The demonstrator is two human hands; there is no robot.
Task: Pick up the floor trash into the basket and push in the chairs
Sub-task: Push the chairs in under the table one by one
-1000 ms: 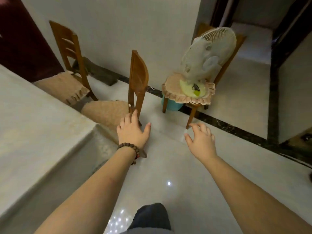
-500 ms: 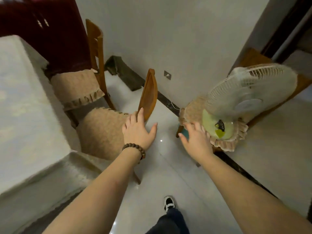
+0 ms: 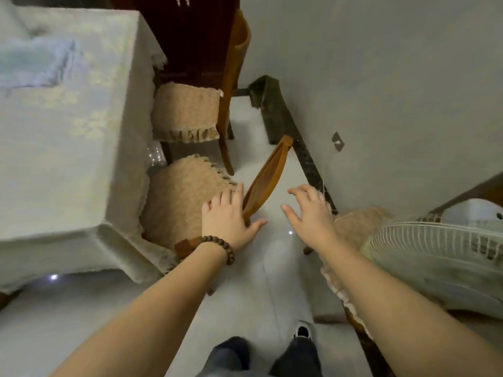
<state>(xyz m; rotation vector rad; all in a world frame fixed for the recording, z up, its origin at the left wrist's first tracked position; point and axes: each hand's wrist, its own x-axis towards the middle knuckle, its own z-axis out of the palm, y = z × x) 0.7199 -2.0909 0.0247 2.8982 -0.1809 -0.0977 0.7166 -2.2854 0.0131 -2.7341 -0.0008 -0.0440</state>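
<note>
Wooden chair [image 3: 268, 175] beside the cloth-covered table [image 3: 68, 131]: left hand [image 3: 227, 216] lies flat against its backrest, fingers extended. Right hand [image 3: 313, 213] hovers spread, empty, near the fan [image 3: 435, 257].

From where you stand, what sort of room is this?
Probably a home dining room: a cloth-covered table, wooden chairs with cushioned seats drawn up to it, and an electric fan sitting on another chair.
</note>
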